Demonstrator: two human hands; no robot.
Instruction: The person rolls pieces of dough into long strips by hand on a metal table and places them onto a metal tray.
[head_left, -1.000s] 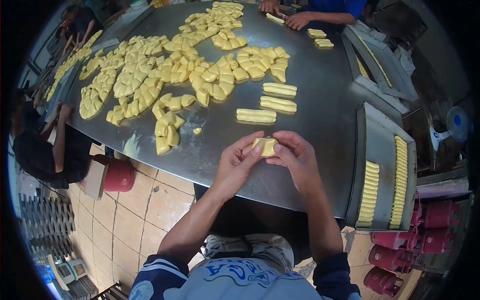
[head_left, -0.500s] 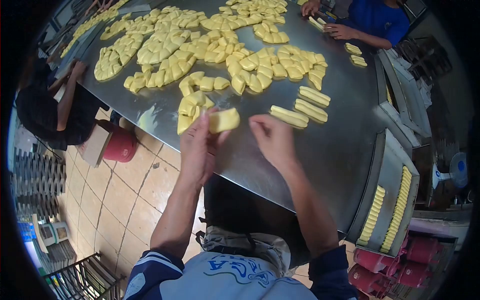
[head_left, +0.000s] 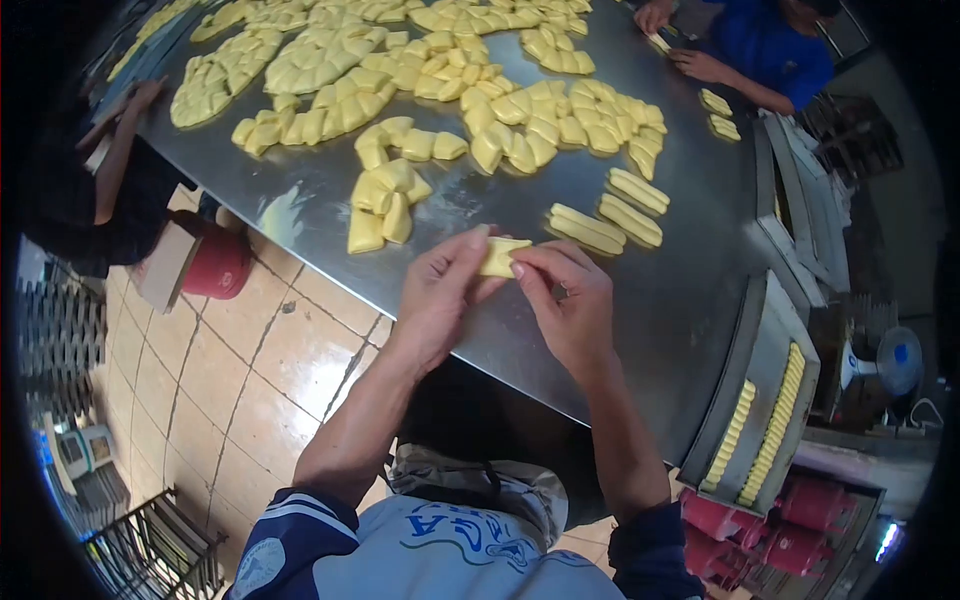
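Note:
Between my two hands, above the near edge of the metal table (head_left: 690,330), is a flat piece of yellow dough (head_left: 503,258). My left hand (head_left: 440,290) pinches its left end, thumb on top. At the other end, the fingertips of my right hand (head_left: 570,300) are closed on the dough. Just beyond my right hand lie three rolled dough strips (head_left: 588,230), side by side. A small heap of cut dough pieces (head_left: 380,200) sits past my left hand, and larger clusters of dough (head_left: 530,120) spread over the table behind it.
On the right, a metal tray (head_left: 745,425) holds two rows of shaped dough. A co-worker in a blue shirt (head_left: 765,50) handles dough at the far right. Another person in dark clothes (head_left: 80,190) is at the left edge, near a red bucket (head_left: 217,262).
My left hand has carried the dough piece rightward, away from the small heap. My right hand, apart from it before, now grips its right end. The view has shifted slightly.

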